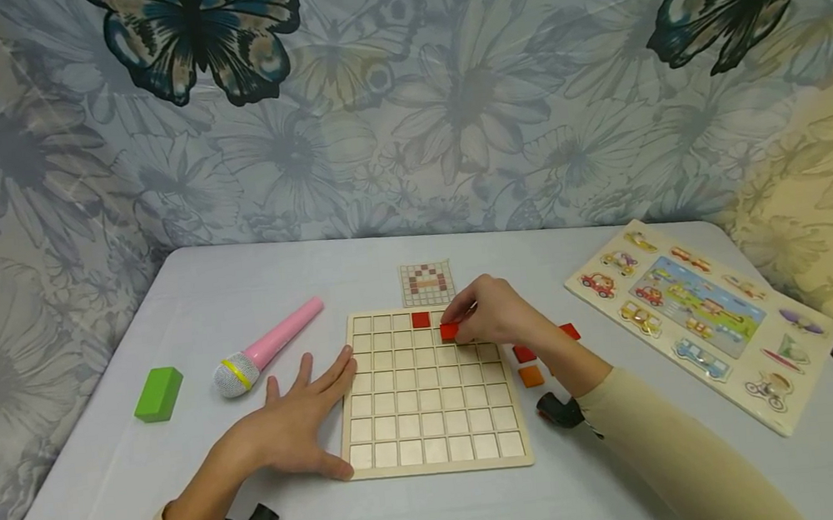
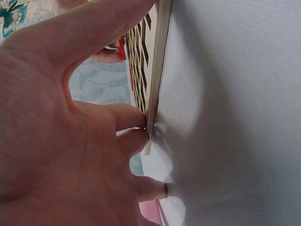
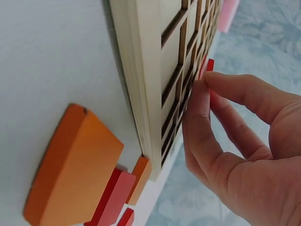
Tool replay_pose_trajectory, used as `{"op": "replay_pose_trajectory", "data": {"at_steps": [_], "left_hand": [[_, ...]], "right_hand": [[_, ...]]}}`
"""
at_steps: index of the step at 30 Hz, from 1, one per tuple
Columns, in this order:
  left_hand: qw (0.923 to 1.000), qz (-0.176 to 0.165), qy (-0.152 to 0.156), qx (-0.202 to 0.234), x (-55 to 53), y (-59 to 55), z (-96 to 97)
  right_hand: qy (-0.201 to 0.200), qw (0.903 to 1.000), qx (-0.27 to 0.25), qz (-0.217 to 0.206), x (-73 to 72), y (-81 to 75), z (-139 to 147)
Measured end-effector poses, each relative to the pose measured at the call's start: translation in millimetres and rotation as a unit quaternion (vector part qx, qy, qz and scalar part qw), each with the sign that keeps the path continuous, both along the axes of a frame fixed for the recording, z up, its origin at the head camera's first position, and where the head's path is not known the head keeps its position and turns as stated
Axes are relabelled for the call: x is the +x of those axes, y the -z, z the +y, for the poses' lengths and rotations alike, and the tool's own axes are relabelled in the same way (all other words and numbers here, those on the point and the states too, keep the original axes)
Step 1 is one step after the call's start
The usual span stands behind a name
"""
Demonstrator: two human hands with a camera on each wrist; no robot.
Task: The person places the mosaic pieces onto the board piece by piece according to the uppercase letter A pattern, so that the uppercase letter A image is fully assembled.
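A wooden grid board with square cells lies flat on the table. My right hand pinches a red square tile between thumb and fingers, over the upper right cells. One red tile sits in a top-row cell to its left. Beside the left edge, my left hand has its fingers spread, with fingertips and thumb touching the board's side. In the left wrist view, fingertips meet the board's edge. Behind the board lies a small pattern card.
Right of the board lie loose red tiles and an orange tile, partly hidden by the right forearm. A pink toy microphone and a green block are on the left. A vehicle puzzle board lies at far right.
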State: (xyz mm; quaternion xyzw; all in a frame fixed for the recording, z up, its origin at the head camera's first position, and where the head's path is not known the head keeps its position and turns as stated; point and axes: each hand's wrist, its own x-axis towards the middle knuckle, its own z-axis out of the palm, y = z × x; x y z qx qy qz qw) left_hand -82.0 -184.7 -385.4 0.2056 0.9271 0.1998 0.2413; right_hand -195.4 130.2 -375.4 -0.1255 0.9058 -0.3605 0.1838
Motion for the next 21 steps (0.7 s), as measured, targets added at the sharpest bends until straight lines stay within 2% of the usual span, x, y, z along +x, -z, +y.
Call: {"op": "replay_pose_trajectory", "data": {"at_steps": [15,21], "left_hand": [[1.0000,0.004,-0.002,0.002,-0.7,0.9,-2.1],[1.0000,-0.002,0.000,0.001,-1.7,-0.4,-2.7]], "right_hand": [[-0.031,0.9989,0.026,0.024,-3.8,2.5,-13],[-0.030,0.9988,0.035,0.019,-3.0,0.7,-16]]}}
